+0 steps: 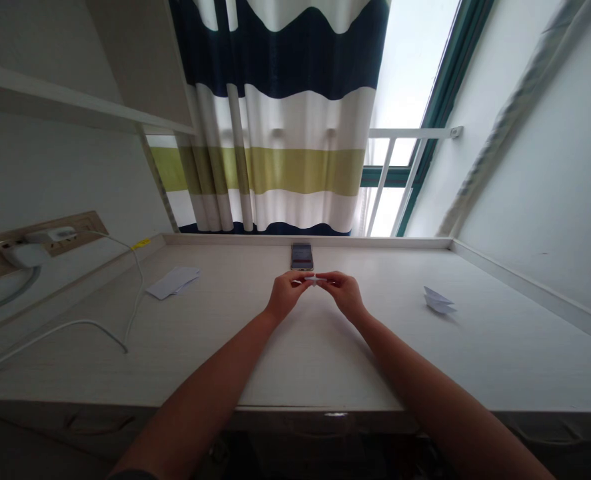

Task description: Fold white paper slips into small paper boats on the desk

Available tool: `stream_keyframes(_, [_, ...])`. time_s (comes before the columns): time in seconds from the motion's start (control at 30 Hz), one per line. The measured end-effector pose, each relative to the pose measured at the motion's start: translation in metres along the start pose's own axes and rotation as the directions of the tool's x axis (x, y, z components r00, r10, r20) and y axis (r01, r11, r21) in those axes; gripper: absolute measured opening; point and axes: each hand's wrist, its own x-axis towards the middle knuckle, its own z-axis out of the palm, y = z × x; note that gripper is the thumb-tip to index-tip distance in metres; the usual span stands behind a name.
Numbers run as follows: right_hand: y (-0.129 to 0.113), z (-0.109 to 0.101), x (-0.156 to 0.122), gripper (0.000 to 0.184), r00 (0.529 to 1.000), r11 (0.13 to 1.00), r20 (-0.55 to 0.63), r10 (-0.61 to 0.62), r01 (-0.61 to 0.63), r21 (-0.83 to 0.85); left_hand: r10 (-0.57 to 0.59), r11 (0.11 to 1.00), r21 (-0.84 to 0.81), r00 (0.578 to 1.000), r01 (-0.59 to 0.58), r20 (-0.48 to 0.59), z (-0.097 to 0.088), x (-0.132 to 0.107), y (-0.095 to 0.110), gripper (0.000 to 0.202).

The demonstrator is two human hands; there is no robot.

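Note:
Both my hands meet over the middle of the white desk. My left hand and my right hand each pinch one end of a small folded white paper piece held between them, just above the desk. A phone lies flat right behind my fingers, its screen lit.
A folded white paper boat sits on the desk to the right. Loose white paper sheets lie at the left. A white cable runs from a wall plug across the left side. A striped curtain and a window stand behind.

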Motion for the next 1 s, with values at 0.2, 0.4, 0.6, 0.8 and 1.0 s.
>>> stream_keyframes(0.2, [-0.0002, -0.0011, 0.0009, 0.021, 0.999, 0.997, 0.011, -0.043, 0.044, -0.063, 0.086, 0.991, 0.096, 0.996, -0.088, 0.020, -0.0027, 0.0010, 0.0000, 0.023])
stream_keyframes(0.4, [0.0001, -0.0029, 0.0014, 0.023, 0.995, 0.984, 0.037, -0.096, 0.101, -0.146, 0.126, 0.979, 0.155, 0.990, -0.134, 0.055, -0.0051, 0.0005, 0.0032, 0.023])
stream_keyframes(0.6, [0.0029, -0.0035, 0.0023, 0.025, 0.994, 0.984, 0.027, -0.108, 0.111, -0.137, 0.131, 0.979, 0.152, 0.990, -0.138, 0.052, -0.0058, -0.0001, 0.0041, 0.024])
stream_keyframes(0.8, [0.0022, -0.0049, 0.0032, 0.022, 0.995, 0.991, 0.032, -0.096, 0.099, -0.090, 0.119, 0.989, 0.080, 0.992, -0.123, 0.046, -0.0062, 0.0010, 0.0012, 0.023])
stream_keyframes(1.0, [-0.0032, -0.0039, 0.0023, 0.019, 0.998, 0.996, 0.016, -0.062, 0.063, -0.063, 0.054, 0.998, 0.028, 0.998, -0.055, 0.030, -0.0045, 0.0009, -0.0027, 0.023])
